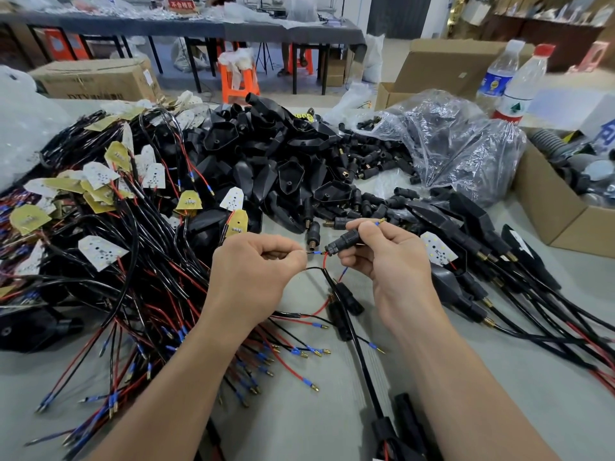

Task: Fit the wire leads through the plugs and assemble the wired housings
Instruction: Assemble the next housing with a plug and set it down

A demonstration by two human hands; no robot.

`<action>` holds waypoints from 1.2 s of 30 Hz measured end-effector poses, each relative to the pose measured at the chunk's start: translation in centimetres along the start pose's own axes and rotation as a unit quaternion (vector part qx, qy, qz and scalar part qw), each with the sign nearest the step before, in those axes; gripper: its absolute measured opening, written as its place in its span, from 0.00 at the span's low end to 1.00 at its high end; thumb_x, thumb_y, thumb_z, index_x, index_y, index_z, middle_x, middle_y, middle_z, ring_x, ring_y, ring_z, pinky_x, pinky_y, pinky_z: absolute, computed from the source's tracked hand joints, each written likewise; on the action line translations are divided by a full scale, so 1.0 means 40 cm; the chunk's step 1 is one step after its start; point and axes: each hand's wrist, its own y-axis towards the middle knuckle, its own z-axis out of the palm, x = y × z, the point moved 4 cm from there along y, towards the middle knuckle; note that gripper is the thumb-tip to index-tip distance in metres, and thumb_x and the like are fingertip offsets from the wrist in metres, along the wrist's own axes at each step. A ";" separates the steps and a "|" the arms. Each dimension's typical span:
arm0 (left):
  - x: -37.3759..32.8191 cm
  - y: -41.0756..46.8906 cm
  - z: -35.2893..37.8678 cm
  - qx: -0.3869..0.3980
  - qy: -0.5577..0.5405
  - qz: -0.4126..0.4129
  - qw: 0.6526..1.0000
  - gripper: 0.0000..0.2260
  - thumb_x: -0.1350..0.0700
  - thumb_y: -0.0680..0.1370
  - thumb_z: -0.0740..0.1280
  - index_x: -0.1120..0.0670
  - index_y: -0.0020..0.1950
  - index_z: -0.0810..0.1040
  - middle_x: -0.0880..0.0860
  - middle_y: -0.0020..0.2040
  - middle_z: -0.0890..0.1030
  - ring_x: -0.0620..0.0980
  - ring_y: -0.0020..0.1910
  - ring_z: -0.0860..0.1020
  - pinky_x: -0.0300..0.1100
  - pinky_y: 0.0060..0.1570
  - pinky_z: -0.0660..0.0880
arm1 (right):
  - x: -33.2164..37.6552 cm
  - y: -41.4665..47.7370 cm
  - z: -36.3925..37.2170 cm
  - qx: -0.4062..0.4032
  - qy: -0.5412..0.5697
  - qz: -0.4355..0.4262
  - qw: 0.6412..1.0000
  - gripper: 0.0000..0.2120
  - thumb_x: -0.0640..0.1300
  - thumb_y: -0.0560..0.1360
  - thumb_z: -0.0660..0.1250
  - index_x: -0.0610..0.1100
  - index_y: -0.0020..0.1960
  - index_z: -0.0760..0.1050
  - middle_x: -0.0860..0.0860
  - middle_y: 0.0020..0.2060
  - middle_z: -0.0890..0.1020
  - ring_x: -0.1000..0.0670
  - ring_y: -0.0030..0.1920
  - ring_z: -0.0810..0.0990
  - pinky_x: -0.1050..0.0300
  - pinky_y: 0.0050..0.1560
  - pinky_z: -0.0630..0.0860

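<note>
My left hand [258,281] pinches a thin black wire lead [314,252] with a blue-sleeved tip, just left of a black plug. My right hand [386,257] grips that black plug [344,241] between thumb and fingers, its opening facing the lead. A second lead tip [379,222] with a blue sleeve and brass end sticks out past my right fingertips. A red wire [324,261] loops down under the plug to a black cable [352,331] running toward me.
A big tangle of red and black wires with LED boards [100,251] lies on the left. Black housings [266,154] are heaped in the middle, loose plugs [369,161] beside a plastic bag [459,141]. Assembled wired housings [482,261] lie right. Cardboard boxes [552,221] and bottles [519,84] stand far right.
</note>
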 end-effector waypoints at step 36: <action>0.035 0.011 0.026 0.094 -0.087 -0.089 0.988 0.02 0.54 0.73 0.79 0.47 0.41 0.89 0.50 0.35 0.87 0.44 0.35 0.84 0.37 0.38 0.77 | -0.013 -0.008 0.011 0.072 0.101 0.095 0.988 0.06 0.35 0.82 0.64 0.39 0.48 0.79 0.39 0.45 0.86 0.47 0.38 0.84 0.58 0.38 0.82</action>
